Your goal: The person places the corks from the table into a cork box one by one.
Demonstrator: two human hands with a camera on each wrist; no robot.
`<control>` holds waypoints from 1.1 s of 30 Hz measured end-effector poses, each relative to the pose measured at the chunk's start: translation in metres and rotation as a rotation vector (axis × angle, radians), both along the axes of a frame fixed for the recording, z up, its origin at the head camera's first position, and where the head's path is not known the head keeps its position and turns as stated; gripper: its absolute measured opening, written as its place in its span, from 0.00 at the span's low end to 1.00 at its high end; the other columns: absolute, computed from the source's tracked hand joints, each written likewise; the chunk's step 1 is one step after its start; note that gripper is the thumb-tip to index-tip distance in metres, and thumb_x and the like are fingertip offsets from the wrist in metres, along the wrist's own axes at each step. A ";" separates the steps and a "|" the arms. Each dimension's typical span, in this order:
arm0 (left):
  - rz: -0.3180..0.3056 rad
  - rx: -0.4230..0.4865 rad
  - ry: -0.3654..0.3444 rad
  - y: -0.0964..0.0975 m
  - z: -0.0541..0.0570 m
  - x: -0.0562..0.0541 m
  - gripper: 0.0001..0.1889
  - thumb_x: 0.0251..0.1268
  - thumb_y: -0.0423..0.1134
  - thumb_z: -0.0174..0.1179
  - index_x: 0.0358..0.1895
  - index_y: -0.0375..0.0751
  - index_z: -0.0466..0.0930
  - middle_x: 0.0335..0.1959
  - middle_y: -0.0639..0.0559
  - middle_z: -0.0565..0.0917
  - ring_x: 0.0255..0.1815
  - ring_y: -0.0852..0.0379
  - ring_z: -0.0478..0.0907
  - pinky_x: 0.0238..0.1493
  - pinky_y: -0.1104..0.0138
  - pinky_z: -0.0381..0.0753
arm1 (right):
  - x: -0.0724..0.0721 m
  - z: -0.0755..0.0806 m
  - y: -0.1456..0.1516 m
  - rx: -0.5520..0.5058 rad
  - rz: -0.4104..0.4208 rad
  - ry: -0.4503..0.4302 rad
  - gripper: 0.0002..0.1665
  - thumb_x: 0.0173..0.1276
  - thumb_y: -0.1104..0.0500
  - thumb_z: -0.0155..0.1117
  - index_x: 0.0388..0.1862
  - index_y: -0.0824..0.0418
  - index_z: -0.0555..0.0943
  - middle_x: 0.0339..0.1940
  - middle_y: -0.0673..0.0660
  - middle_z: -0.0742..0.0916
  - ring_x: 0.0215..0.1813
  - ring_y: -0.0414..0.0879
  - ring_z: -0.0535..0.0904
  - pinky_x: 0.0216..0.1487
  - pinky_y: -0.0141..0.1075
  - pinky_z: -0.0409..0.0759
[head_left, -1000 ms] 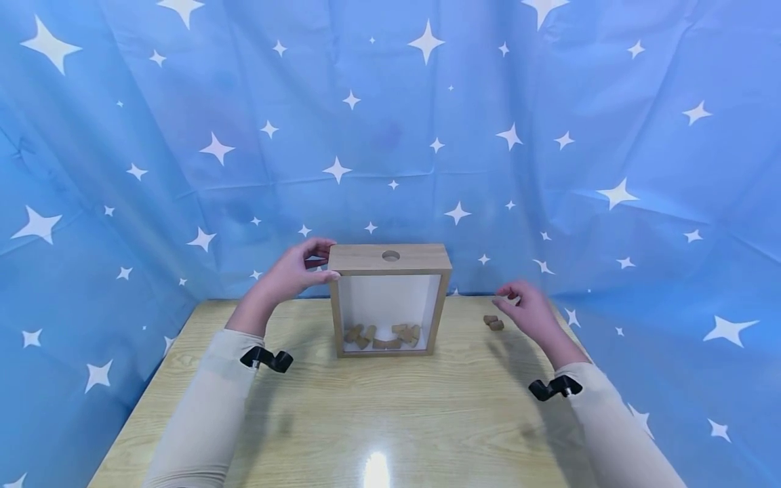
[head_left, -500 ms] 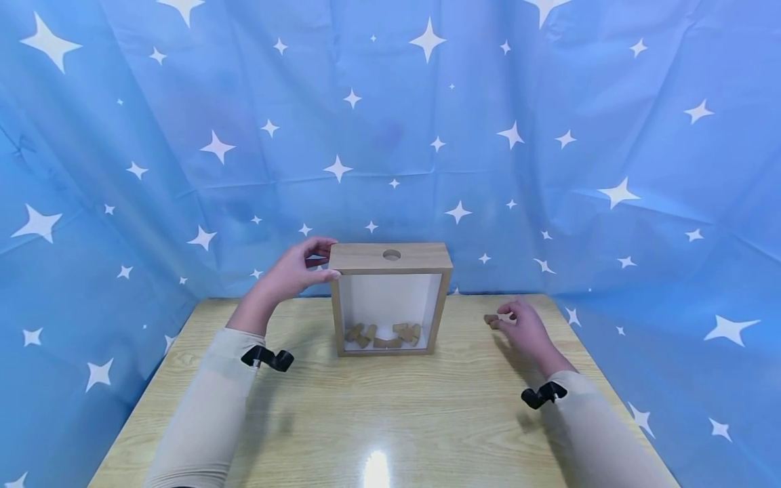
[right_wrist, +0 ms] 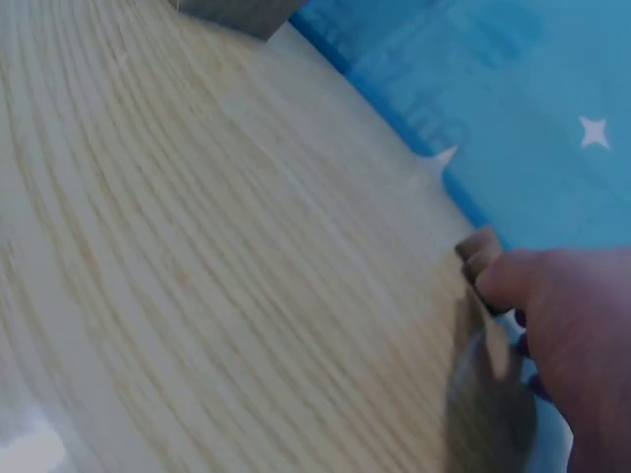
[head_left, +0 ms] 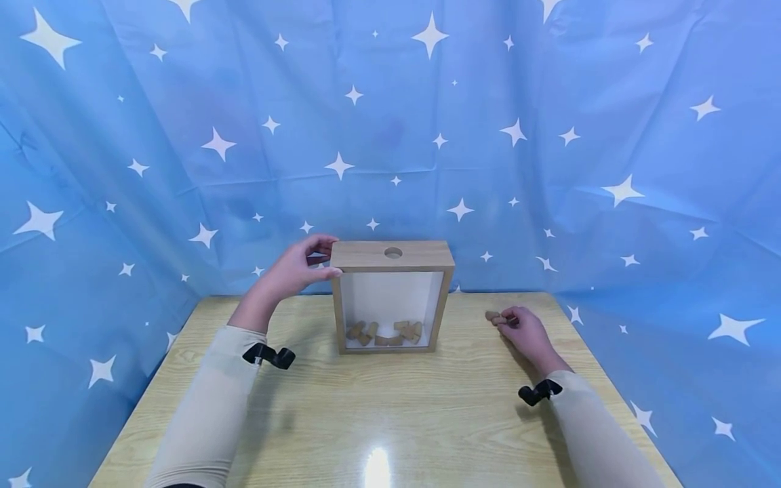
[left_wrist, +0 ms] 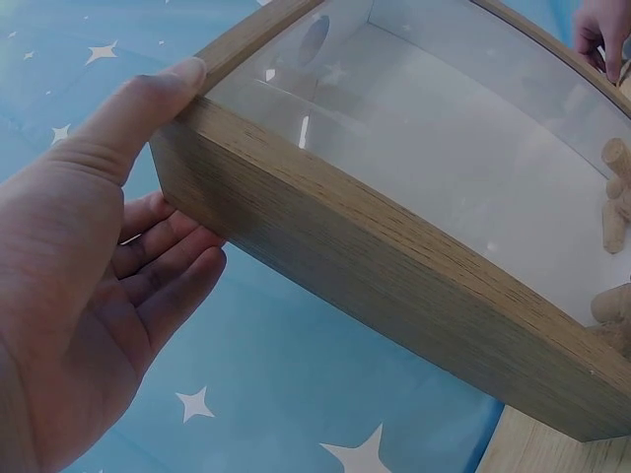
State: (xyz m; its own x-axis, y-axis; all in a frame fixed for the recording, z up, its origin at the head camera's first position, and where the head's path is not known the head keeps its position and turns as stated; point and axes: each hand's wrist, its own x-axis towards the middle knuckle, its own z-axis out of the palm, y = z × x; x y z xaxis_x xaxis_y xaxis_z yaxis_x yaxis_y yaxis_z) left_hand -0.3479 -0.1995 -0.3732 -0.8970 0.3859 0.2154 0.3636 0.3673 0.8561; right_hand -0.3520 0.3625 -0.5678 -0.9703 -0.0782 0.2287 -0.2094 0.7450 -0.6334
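A wooden shadow box (head_left: 392,257) with a clear front stands upright on the table, a round hole in its top. Several corks (head_left: 396,341) lie at its bottom. My left hand (head_left: 299,270) grips the upper left corner; in the left wrist view the thumb (left_wrist: 148,108) is on the front edge and the fingers are behind. To the right of the box, my right hand (head_left: 529,337) pinches one cork (head_left: 499,320) at the tabletop. A second cork (right_wrist: 477,242) lies against it, seen beyond the thumb in the right wrist view. The fingertips partly hide the pinched cork.
The pale wooden table (head_left: 390,400) ends just behind the box and the loose corks. A blue star-patterned cloth (head_left: 390,135) hangs behind and at both sides. Black camera mounts (head_left: 268,356) sit on both wrists.
My right hand has come down and inward to the two loose corks, its fingers closing around the nearer one. The left hand keeps its hold on the box.
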 end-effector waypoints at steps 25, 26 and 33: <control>0.002 -0.006 0.003 0.001 0.000 0.001 0.38 0.71 0.45 0.79 0.79 0.43 0.72 0.70 0.41 0.78 0.75 0.38 0.75 0.75 0.43 0.79 | 0.004 0.006 0.000 -0.087 -0.050 -0.009 0.11 0.82 0.59 0.70 0.55 0.63 0.82 0.50 0.62 0.87 0.53 0.56 0.83 0.49 0.42 0.83; 0.003 -0.006 0.004 0.001 0.000 0.001 0.38 0.71 0.45 0.79 0.79 0.43 0.72 0.70 0.41 0.78 0.75 0.38 0.75 0.75 0.43 0.79 | 0.004 0.009 -0.001 -0.099 -0.049 -0.013 0.11 0.82 0.58 0.70 0.56 0.62 0.82 0.50 0.62 0.87 0.53 0.56 0.83 0.49 0.40 0.83; 0.004 -0.013 0.014 0.000 -0.001 0.001 0.40 0.71 0.44 0.80 0.81 0.40 0.71 0.72 0.39 0.77 0.76 0.37 0.75 0.76 0.42 0.77 | 0.005 0.035 -0.012 -0.091 -0.018 0.038 0.15 0.84 0.58 0.68 0.62 0.62 0.84 0.53 0.61 0.87 0.55 0.57 0.83 0.48 0.41 0.84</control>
State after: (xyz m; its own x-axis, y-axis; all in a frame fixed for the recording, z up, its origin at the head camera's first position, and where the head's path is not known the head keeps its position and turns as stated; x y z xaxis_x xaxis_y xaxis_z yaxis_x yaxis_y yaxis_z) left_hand -0.3470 -0.1994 -0.3737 -0.8954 0.3854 0.2229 0.3742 0.3802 0.8458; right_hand -0.3468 0.3509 -0.5329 -0.9619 -0.0381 0.2706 -0.2215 0.6888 -0.6903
